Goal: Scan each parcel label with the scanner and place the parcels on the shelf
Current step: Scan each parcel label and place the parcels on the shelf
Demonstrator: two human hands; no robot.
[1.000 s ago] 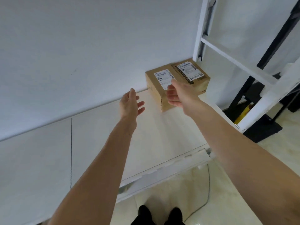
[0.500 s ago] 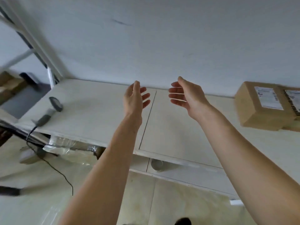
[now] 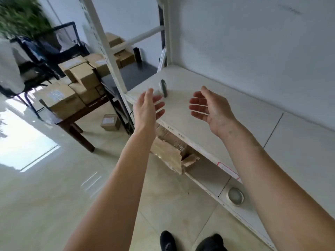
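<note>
head view | gaze has swung off shelved boxes | left hand [image 3: 147, 107] and right hand [image 3: 211, 110] grip nothing, fingers loose | scanner [image 3: 163, 88] at 12 on shelf [image 3: 226, 124] | parcels [image 3: 72, 87] at 10, next pickup likely

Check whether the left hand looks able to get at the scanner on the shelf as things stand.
Probably yes. The left hand is open and holds nothing, and the scanner lies on the shelf just beyond its fingertips, near the shelf's end. Nothing shows between them, though the hand's edge partly overlaps the scanner's handle in this view.
</note>
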